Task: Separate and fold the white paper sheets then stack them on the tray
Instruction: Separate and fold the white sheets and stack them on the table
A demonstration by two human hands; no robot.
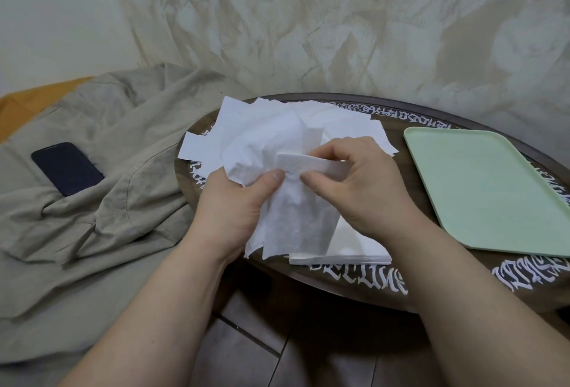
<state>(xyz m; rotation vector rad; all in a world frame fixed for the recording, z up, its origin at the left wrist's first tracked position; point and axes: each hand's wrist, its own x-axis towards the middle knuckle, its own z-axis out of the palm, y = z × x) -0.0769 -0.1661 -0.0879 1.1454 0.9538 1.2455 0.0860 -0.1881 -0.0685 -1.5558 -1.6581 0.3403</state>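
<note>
A thin white paper sheet (293, 217) hangs crumpled between both hands above the dark round table (354, 281). My left hand (237, 201) pinches its left part with thumb and fingers. My right hand (361, 183) pinches a folded strip of it at the top. Behind my hands several loose white sheets (246, 127) lie spread on the table. A neat stack of white sheets (348, 251) lies under my right wrist near the front edge. The pale green tray (493, 195) sits on the table's right side with nothing on it.
A beige cloth (108, 170) covers the surface to the left, and a dark phone (66, 167) lies on it. A draped pale curtain (339, 32) hangs behind the table. White lettering runs around the table's rim. Dark floor tiles show below.
</note>
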